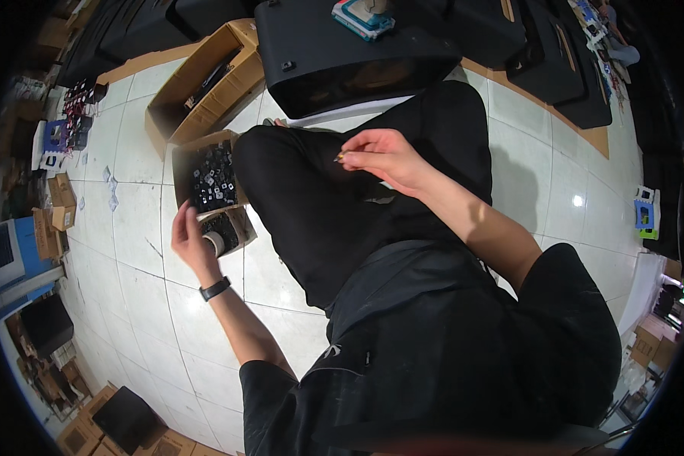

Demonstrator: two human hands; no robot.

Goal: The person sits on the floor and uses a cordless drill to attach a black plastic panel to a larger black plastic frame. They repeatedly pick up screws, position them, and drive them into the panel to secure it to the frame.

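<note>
Over my right thigh, my right hand [384, 159] pinches a small, pointed, brass-coloured piece [340, 156] between thumb and fingertips; it is too small to name surely. To the left, slightly smeared by motion, my left hand [192, 237] has its fingers stretched out beside a cardboard box [181, 171]. Inside that box lie many small black plastic parts [214, 178], some with pale squares. Nearer me stands a smaller carton [241, 228] with dark little pieces and a pale ring-shaped roll [214, 243], partly behind my left hand.
A large black cabinet [357, 72] stands ahead of my legs, with a teal-and-white battery tool [365, 19] on top. A long open carton [205, 83] sits left of it. More black cabinets [555, 68] line the far right. White tiles [133, 235] cover the floor.
</note>
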